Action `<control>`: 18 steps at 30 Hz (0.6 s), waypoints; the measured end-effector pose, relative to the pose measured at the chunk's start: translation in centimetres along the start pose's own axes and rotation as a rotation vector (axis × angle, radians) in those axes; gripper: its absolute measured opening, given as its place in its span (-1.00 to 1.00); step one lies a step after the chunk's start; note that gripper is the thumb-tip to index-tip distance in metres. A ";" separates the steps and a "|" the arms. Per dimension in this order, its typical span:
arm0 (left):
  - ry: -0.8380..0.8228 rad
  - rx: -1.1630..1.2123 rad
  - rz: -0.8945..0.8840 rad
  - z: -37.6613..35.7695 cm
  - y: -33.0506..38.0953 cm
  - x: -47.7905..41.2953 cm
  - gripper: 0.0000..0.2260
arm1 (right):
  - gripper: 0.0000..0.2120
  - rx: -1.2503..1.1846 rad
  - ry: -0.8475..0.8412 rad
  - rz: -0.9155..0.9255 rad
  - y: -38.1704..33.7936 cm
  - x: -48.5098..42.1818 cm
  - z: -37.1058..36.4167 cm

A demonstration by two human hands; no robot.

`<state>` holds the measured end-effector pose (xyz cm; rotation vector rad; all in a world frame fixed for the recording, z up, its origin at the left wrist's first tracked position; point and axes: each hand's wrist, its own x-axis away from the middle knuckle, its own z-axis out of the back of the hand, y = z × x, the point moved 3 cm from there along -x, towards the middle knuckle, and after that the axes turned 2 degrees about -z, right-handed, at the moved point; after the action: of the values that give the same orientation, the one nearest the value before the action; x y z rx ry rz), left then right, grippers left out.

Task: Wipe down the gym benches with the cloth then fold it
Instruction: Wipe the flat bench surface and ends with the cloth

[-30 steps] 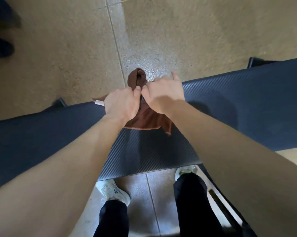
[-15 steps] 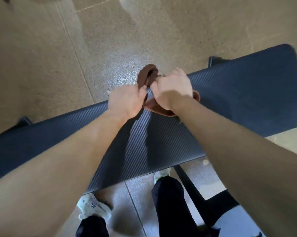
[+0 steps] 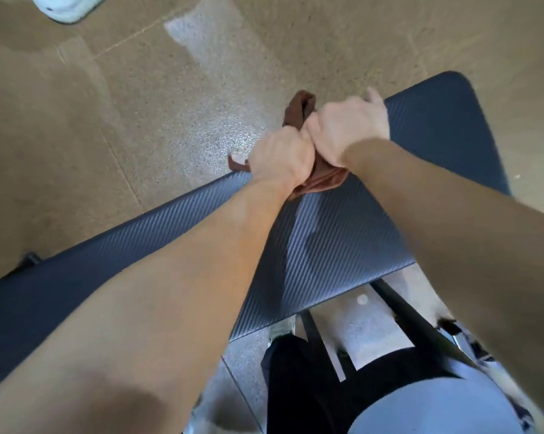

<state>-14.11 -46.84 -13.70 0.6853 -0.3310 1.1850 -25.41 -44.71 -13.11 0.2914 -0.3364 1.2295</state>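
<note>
A brown cloth (image 3: 299, 108) is bunched between both hands at the far edge of the dark blue padded bench (image 3: 342, 252). My left hand (image 3: 280, 155) grips its lower part, with a small corner sticking out to the left. My right hand (image 3: 347, 128) is closed on the cloth right beside the left, knuckles touching. A twisted end of the cloth stands up beyond the hands, over the floor. More cloth hangs below the hands onto the bench pad. Most of the cloth is hidden by the hands.
The bench runs diagonally from lower left to its rounded end (image 3: 452, 89) at upper right. Its black metal frame (image 3: 402, 311) shows below the near edge, beside my dark trouser leg (image 3: 295, 371). Tan tiled floor lies beyond. A white shoe (image 3: 64, 7) sits at the top left.
The cloth, partly spread on the pad a second ago, is now gathered tighter between the hands. The view has swung left, so the bench end has come into sight at right.
</note>
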 end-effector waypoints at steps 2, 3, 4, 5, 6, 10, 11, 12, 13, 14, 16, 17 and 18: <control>-0.005 0.013 -0.069 -0.6 3.7 -1.6 -0.51 | -0.47 0.023 -0.005 -0.068 4.0 -0.7 0.4; -0.001 0.003 -0.091 -0.6 4.4 -2.1 -0.52 | -0.45 0.019 -0.007 -0.077 4.6 -0.8 0.5; 0.001 -0.015 -0.104 -0.6 4.3 -2.2 -0.52 | -0.43 0.018 -0.007 -0.073 4.3 -0.9 0.4; 0.005 -0.033 -0.111 -0.4 3.4 -2.0 -0.53 | -0.42 0.022 -0.011 -0.057 3.5 -0.8 0.2; 0.011 -0.049 -0.109 -0.1 1.9 -1.7 -0.52 | -0.42 0.034 -0.019 -0.027 2.3 -0.5 0.0; 0.016 -0.107 -0.025 1.4 -5.2 1.0 -0.48 | -0.48 0.080 -0.005 0.199 -4.3 1.4 -0.2; 0.014 -0.103 0.002 1.7 -6.0 1.5 -0.48 | -0.51 0.060 -0.007 0.239 -5.4 1.6 -0.3; 0.010 -0.090 0.026 1.7 -6.2 1.7 -0.48 | -0.54 0.041 -0.011 0.261 -5.7 1.6 -0.5; 0.009 -0.067 0.049 1.6 -5.8 1.7 -0.47 | -0.57 0.031 -0.008 0.272 -5.5 1.5 -0.5; 0.007 -0.044 0.074 1.5 -4.9 1.5 -0.48 | -0.58 0.019 0.000 0.268 -4.7 1.3 -0.5; -0.003 0.006 0.089 0.7 -2.3 0.7 -0.49 | -0.55 0.002 0.031 0.224 -1.7 0.7 -0.4; -0.008 0.030 0.078 0.1 -0.7 0.0 -0.50 | -0.55 -0.008 0.056 0.199 0.0 0.2 -0.3; -0.015 0.047 0.062 -0.4 1.0 -0.9 -0.51 | -0.56 -0.025 0.087 0.170 1.9 -0.2 -0.3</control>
<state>-15.43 -46.99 -14.20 0.7297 -0.3391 1.2503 -27.28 -44.18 -13.39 0.1903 -0.3055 1.3998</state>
